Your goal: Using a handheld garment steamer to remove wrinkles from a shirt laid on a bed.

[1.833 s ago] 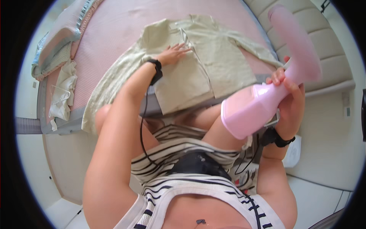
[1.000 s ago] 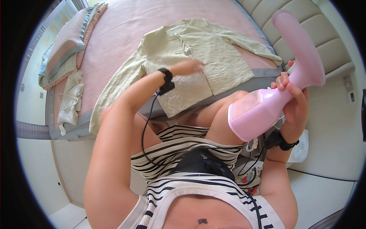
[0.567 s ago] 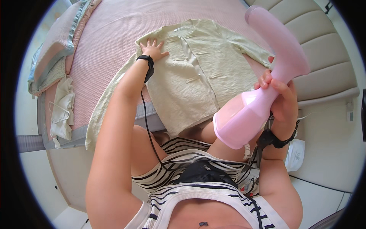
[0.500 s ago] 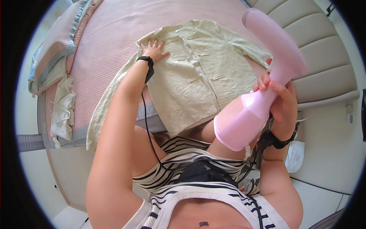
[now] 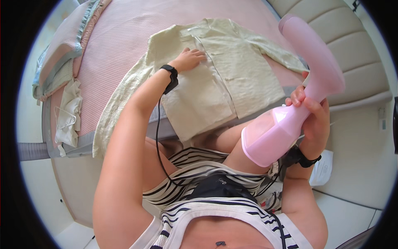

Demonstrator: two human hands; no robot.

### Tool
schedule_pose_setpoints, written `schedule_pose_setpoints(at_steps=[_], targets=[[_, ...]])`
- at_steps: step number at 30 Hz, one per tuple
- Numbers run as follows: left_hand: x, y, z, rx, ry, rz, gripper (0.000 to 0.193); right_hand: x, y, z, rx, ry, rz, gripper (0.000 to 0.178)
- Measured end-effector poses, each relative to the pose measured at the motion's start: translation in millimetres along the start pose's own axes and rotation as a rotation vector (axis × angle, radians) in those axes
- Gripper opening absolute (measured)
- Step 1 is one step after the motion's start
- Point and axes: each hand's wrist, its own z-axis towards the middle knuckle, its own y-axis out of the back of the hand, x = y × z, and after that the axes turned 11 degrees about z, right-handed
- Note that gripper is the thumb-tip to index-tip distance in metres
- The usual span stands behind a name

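Observation:
A pale cream long-sleeved shirt point(image 5: 248, 70) lies spread on the bed, its front strip running down the middle and its lower edge near my knees. My left hand point(image 5: 190, 60) rests on its upper left front, fingers stretched toward the front strip, holding nothing. In my right hand point(image 5: 311, 111) is a pink handheld garment steamer point(image 5: 269, 137), gripped around its narrow middle. The rounded head points up and away, while the wide, partly see-through base hangs over my right thigh. It is held to the right of the shirt.
The bed point(image 5: 112, 79) has a pink quilted cover. A pink and blue pillow point(image 5: 58, 54) sits at the far left, above a crumpled white cloth point(image 5: 68, 112). A padded beige headboard point(image 5: 356, 58) stands at right. A white mask point(image 5: 322, 170) hangs below my right wrist.
My left hand has slid right across the shirt toward its front strip, its fingers now closer together. My right hand and the steamer have shifted a little to the right.

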Motion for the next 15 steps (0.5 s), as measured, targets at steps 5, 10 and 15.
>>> schedule_pose_setpoints(at_steps=[5, 10, 15], targets=[[-9.9, 12.1, 14.4, 0.028, -0.050, -0.036, 0.022, 16.8, 16.1, -38.2, -0.116, 0.113, 0.020, 0.052], [-2.9, 22.0, 9.9, 0.073, -0.127, -0.259, 0.013, 28.9, 28.5, -53.4, -0.116, 0.167, 0.018, 0.052], [-7.8, 35.9, 25.9, 0.042, 0.010, -0.448, 0.014, 32.3, 37.5, -58.4, -0.134, 0.179, 0.001, 0.052]])
